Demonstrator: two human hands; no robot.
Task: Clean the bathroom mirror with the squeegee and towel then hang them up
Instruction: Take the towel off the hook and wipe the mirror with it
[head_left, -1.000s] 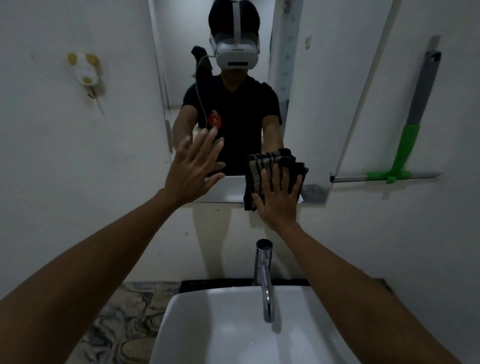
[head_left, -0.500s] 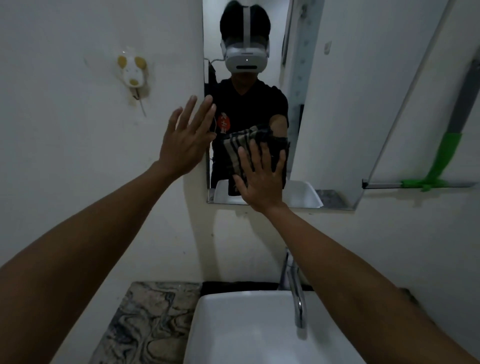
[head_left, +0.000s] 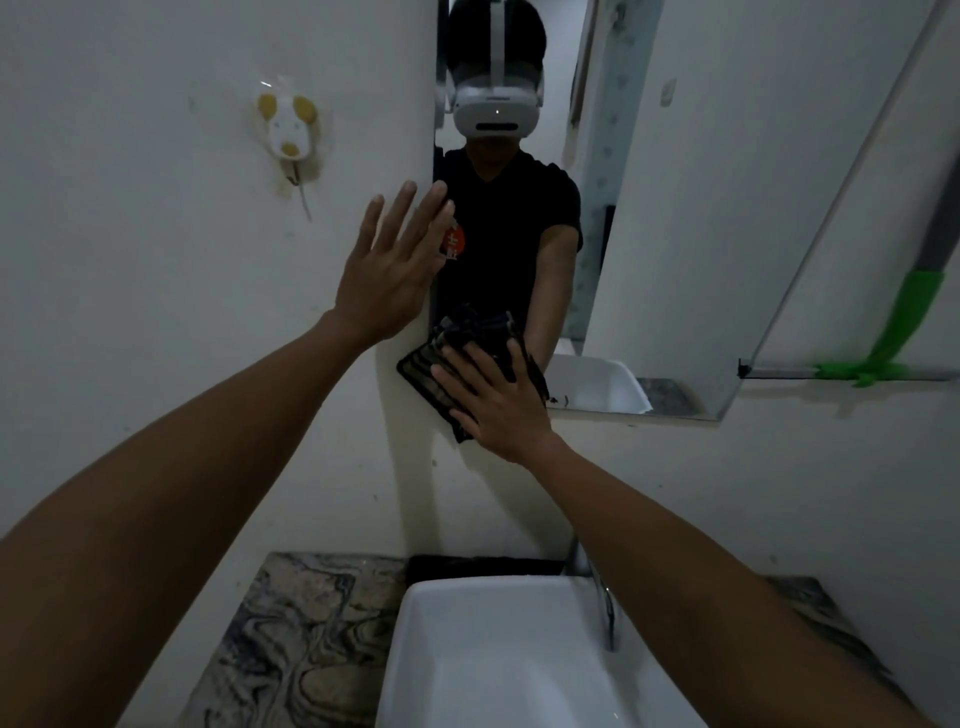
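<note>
Towel (head_left: 467, 345): dark, near black, with pale grey stripes. Squeegee (head_left: 904, 322): bright green lower handle and head, grey upper handle. Wall hook (head_left: 287, 130): white mouse shape, yellow ears and nose. Sink (head_left: 498, 654): white. Tabletop (head_left: 301, 639): marbled, beige with dark swirls. Faucet (head_left: 605, 603): silver chrome. Wall (head_left: 130, 260): off-white. Reflected shirt (head_left: 509, 234): black, red-orange badge. Reflected headset (head_left: 496, 111): white.

A white sink (head_left: 467, 649) with a chrome tap (head_left: 605, 608); a mouse-shaped hook (head_left: 288, 130) on the wall.
</note>
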